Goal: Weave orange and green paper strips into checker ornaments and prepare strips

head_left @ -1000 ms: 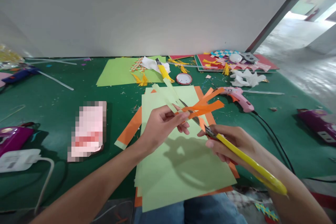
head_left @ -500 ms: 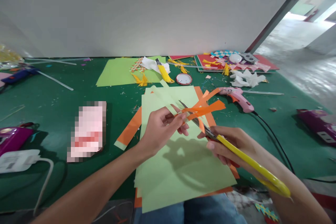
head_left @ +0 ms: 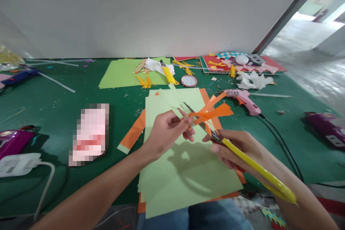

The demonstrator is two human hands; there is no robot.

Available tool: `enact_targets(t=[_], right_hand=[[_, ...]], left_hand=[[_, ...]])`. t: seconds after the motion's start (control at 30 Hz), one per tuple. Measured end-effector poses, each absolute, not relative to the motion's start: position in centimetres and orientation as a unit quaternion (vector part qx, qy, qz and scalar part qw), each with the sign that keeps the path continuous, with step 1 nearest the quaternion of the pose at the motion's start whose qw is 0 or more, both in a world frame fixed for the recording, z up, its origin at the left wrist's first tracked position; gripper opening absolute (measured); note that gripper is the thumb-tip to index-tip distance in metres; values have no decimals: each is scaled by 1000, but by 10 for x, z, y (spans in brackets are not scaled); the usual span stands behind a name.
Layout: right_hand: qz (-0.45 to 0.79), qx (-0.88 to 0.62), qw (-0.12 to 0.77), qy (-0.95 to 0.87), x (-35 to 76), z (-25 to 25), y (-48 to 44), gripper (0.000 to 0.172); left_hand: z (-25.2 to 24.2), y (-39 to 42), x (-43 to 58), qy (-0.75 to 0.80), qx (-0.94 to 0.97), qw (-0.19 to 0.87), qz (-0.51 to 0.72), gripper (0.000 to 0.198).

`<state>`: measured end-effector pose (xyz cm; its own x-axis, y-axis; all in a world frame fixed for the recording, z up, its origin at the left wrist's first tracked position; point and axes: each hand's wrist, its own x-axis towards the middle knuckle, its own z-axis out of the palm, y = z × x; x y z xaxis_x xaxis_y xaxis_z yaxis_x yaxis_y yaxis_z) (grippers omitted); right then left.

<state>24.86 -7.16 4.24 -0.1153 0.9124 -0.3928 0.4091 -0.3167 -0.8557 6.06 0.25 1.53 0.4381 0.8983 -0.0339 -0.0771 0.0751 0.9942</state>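
Mid-frame, the left hand [head_left: 168,129] pinches crossed orange and pale-green strips [head_left: 214,113], long ends loose and the work seemingly unfinished, while right of centre the right hand [head_left: 235,147], fingers curled, grips yellow-handled scissors [head_left: 250,160] among them.

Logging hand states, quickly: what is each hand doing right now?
Left hand: closed, pinching narrow orange and pale-green paper strips.
Right hand: closed, holding yellow-handled metal scissors.

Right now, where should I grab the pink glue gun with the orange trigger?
Probably by its slanting handle, from the near right: it angles that way, a black cable trailing from its end. Avoid the front end, which points left toward the orange paper strips and may be hot.
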Motion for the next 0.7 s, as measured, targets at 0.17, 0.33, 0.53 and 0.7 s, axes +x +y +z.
enact_targets(t=[0.17,0.33,0.53,0.7], right_hand=[[489,-608,236,-579,253,37,-71,37],[451,-613,227,-608,253,34,-72,34],[399,-612,230,-643,254,26,-73,34],[381,-610,242,-651,252,21,-74,34]], left_hand=[[18,3,62,353,528,673,379,26],[17,3,62,347,518,684,379,25],[12,4,60,343,523,675,391,32],[12,5,58,328,539,671,390,26]])
